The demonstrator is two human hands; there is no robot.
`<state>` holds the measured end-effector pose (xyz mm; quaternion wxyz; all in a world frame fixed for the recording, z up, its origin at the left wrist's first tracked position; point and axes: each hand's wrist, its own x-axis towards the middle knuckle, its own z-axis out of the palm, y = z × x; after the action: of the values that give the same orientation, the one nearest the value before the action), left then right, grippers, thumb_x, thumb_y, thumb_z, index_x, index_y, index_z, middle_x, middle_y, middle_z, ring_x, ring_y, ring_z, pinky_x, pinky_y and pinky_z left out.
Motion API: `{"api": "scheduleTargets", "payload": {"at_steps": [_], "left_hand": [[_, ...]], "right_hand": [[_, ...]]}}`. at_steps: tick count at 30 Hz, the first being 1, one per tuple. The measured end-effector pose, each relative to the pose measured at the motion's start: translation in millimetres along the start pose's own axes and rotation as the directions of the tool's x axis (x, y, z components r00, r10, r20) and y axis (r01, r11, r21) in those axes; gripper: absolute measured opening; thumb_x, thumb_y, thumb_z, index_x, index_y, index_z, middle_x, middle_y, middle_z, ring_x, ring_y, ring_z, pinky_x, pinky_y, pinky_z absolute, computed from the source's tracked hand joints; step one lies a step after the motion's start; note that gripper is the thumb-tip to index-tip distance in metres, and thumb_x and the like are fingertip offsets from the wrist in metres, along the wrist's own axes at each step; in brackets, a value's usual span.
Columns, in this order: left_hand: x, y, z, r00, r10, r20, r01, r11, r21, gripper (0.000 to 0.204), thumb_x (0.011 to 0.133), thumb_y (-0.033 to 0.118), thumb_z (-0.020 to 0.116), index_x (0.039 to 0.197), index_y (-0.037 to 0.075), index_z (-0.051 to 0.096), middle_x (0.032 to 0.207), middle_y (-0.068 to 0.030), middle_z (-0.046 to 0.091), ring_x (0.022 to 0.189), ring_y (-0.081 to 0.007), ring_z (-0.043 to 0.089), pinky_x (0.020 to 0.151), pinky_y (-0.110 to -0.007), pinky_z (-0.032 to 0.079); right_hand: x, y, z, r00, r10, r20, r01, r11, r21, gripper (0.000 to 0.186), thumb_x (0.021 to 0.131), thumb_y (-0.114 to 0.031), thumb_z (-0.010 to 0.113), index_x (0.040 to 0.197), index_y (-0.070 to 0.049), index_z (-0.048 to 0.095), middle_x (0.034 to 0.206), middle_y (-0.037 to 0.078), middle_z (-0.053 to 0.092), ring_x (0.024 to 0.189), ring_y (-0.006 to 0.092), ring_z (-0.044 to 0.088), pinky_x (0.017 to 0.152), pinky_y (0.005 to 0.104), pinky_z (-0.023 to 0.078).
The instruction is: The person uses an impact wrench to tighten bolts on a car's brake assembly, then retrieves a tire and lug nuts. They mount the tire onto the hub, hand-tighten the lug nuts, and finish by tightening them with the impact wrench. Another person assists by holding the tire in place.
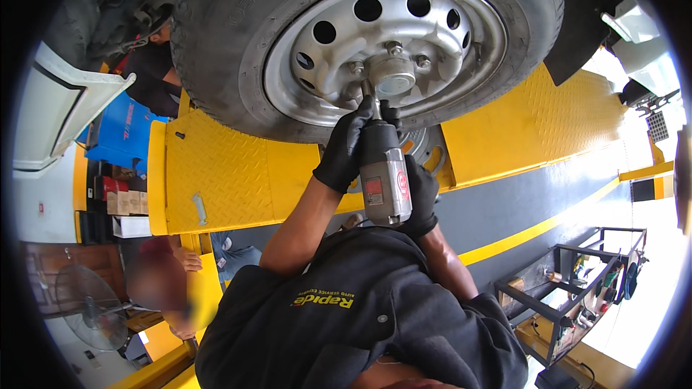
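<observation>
An impact wrench, grey with a black nose, points up at a silver steel wheel in a black tire. Its socket meets the lower left of the wheel's centre, beside the round hub; whether it sits over a nut is hidden. My left hand, in a black glove, is closed round the socket and nose. Also gloved in black, my right hand grips the wrench from its right side, most of its fingers behind the body. Lug nuts show around the hub.
Yellow lift platforms run behind the wheel; a wrench lies on the left one. A black metal cart with tools stands right. At left are a person in dark red, another person, and a fan.
</observation>
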<state>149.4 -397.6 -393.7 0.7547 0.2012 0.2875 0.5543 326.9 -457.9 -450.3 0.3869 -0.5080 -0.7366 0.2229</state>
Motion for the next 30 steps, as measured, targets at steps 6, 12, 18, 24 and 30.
{"api": "scheduleTargets", "payload": {"at_steps": [6, 12, 18, 24, 30], "left_hand": [[-5, -14, 6, 0.999, 0.036, 0.001, -0.036, 0.999, -0.006, 0.039, 0.111, 0.038, 0.050, 0.125, 0.003, 0.059, 0.098, -0.0099, 0.068, 0.087, -0.0220, 0.070, 0.080, -0.036, 0.061], [3, -29, 34, 0.997, -0.072, -0.019, 0.074, 0.993, 0.096, 0.040, 0.111, 0.037, 0.049, 0.120, 0.001, 0.061, 0.100, -0.0115, 0.070, 0.088, -0.0224, 0.071, 0.081, -0.036, 0.060], [23, -29, 44, 0.996, -0.068, -0.055, 0.077, 0.982, 0.175, 0.038, 0.111, 0.036, 0.050, 0.115, 0.001, 0.064, 0.102, -0.0125, 0.072, 0.089, -0.0222, 0.072, 0.084, -0.036, 0.060], [35, -30, 46, 0.962, -0.083, -0.261, 0.109, 0.990, 0.087, 0.024, 0.102, 0.029, 0.069, 0.098, 0.006, 0.061, 0.085, -0.0087, 0.066, 0.080, -0.0217, 0.070, 0.074, -0.038, 0.063], [43, -27, 52, 0.950, -0.112, -0.291, 0.131, 0.990, 0.045, 0.023, 0.098, 0.028, 0.074, 0.099, 0.008, 0.062, 0.085, -0.0085, 0.067, 0.075, -0.0214, 0.069, 0.068, -0.037, 0.062]], "right_hand": [[-14, -4, -1, 0.994, -0.009, -0.105, 0.028, 0.983, 0.182, 0.036, 0.078, -0.017, 0.076, 0.111, -0.006, 0.069, 0.085, 0.017, 0.069, 0.079, 0.0393, 0.069, 0.071, 0.0453, 0.054], [-37, 27, -4, 0.976, 0.218, -0.030, -0.176, 0.856, 0.486, 0.043, 0.080, -0.015, 0.079, 0.120, -0.004, 0.067, 0.085, 0.016, 0.071, 0.076, 0.0337, 0.073, 0.070, 0.0380, 0.056], [-22, 19, -38, 0.989, 0.139, 0.054, -0.145, 0.818, 0.557, 0.050, 0.082, -0.014, 0.078, 0.129, -0.005, 0.064, 0.095, 0.015, 0.074, 0.086, 0.0272, 0.076, 0.077, 0.0361, 0.057], [-13, 28, -30, 0.994, 0.100, -0.033, -0.083, 0.934, 0.348, 0.046, 0.079, -0.019, 0.080, 0.121, -0.007, 0.066, 0.091, 0.018, 0.073, 0.081, 0.0391, 0.072, 0.071, 0.0409, 0.057], [-10, 33, -25, 0.986, 0.158, 0.057, -0.160, 0.774, 0.613, 0.051, 0.082, -0.013, 0.081, 0.129, -0.006, 0.064, 0.095, 0.012, 0.074, 0.088, 0.0230, 0.074, 0.077, 0.0354, 0.057]]}}
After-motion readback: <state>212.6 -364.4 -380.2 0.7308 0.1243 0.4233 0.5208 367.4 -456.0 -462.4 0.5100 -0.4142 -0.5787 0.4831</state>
